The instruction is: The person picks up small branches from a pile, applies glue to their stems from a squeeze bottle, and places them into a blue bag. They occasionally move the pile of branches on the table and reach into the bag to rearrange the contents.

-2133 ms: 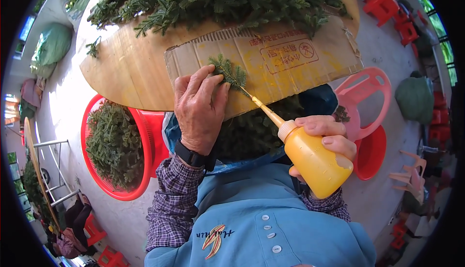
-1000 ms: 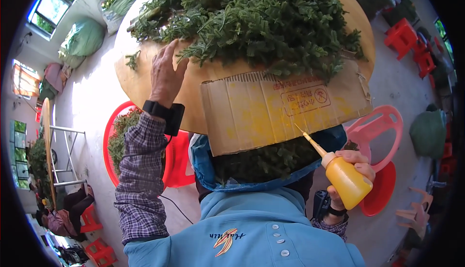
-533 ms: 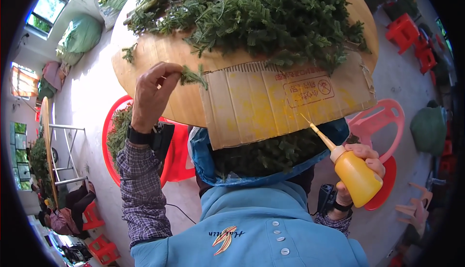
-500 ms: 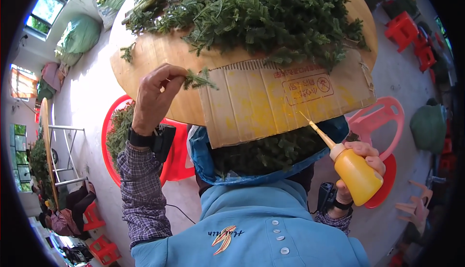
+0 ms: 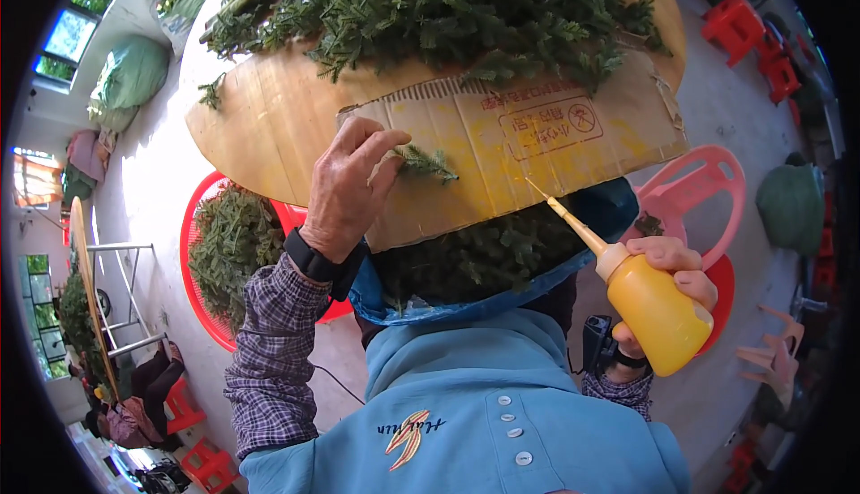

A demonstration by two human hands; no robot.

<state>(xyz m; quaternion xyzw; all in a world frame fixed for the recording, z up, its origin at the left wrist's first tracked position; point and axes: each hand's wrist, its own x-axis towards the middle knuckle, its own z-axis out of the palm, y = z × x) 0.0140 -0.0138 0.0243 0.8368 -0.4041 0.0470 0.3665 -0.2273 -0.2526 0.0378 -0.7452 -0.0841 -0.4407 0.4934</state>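
Note:
Pinched in the fingers of my left hand (image 5: 348, 191) is a small green fir sprig (image 5: 425, 162), held over a flat piece of cardboard (image 5: 475, 167) smeared with yellow. My right hand (image 5: 674, 281) grips a squeeze bottle (image 5: 654, 310) of yellow liquid. Its long thin nozzle points up and left, with the tip at the cardboard's near part. A big heap of fir sprigs (image 5: 466, 15) covers the far side of the round wooden table (image 5: 260, 131). Below the cardboard's near edge, a blue plastic bag (image 5: 466, 310) lies open in my lap with more sprigs inside.
On the left stands a red basket (image 5: 190, 261) filled with greenery. A pink plastic chair (image 5: 730, 180) and a red stool (image 5: 717, 315) are at the right. Green sacks (image 5: 134, 68) sit by the wall. Another person (image 5: 134, 413) sits at a table on the far left.
My left hand has moved right with the sprig, from the cardboard's left edge to over it. The bottle's nozzle tip has shifted slightly left and up.

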